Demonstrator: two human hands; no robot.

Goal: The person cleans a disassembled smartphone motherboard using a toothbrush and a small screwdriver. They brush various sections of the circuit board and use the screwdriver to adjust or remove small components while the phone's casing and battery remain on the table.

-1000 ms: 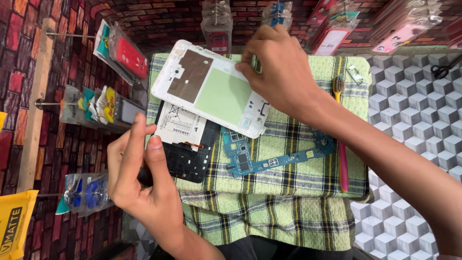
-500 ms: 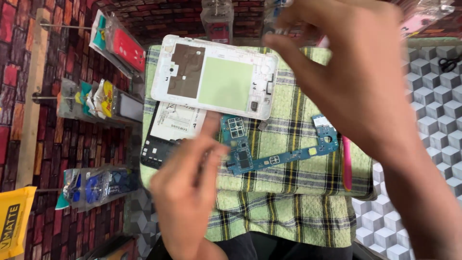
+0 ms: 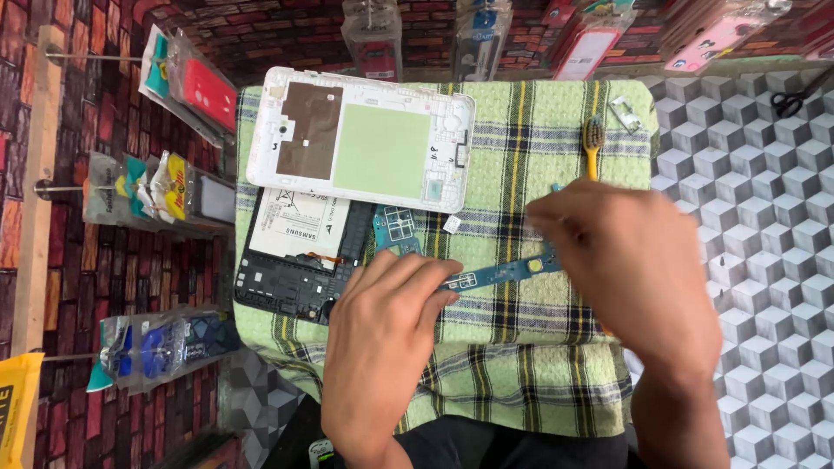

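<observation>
A blue circuit board (image 3: 499,272) lies on a green plaid cloth (image 3: 521,365). My left hand (image 3: 382,343) rests over the board's left part, its fingertips pressed on the board's lower edge. My right hand (image 3: 630,269) is blurred and covers the board's right end, fingers curled; what it holds is hidden. A white tablet back frame (image 3: 360,139) lies face up at the cloth's far left. Below it sits a black tablet chassis (image 3: 287,278) with a white battery (image 3: 300,227).
An orange brush (image 3: 593,143) and a small metal shield (image 3: 627,113) lie at the cloth's far right. Scissors (image 3: 799,94) rest on the grey cube-pattern surface (image 3: 747,200). Packaged accessories (image 3: 187,82) hang on pegs along the brick-pattern wall at left.
My right hand has dropped from the white frame down onto the board's right end. My left hand has left the black chassis and come onto the board's left part.
</observation>
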